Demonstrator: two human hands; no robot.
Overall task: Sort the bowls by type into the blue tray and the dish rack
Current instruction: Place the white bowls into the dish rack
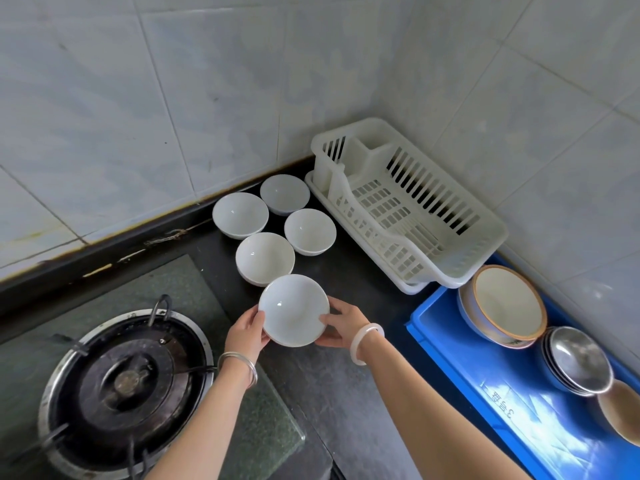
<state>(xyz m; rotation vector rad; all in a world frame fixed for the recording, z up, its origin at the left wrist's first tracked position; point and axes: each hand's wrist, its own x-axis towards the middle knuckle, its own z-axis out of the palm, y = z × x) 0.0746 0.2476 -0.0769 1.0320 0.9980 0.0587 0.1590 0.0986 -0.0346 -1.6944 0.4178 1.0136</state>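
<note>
Both hands hold one white bowl (pixel 293 309) above the dark counter: my left hand (pixel 246 333) grips its left rim, my right hand (pixel 341 325) grips its right rim. Behind it several more white bowls (pixel 265 255) stand upright in a cluster on the counter. The white plastic dish rack (pixel 460 265) sits empty in the corner. The blue tray (pixel 450 344) at the right holds a large bowl with an orange rim (pixel 505 304), a stack of steel bowls (pixel 576 360) and part of a tan bowl (pixel 623 410).
A gas stove burner (pixel 128 379) on a glass top fills the lower left. Tiled walls (pixel 173 98) close the counter at the back and right. Bare dark counter (pixel 349 393) lies between my arms.
</note>
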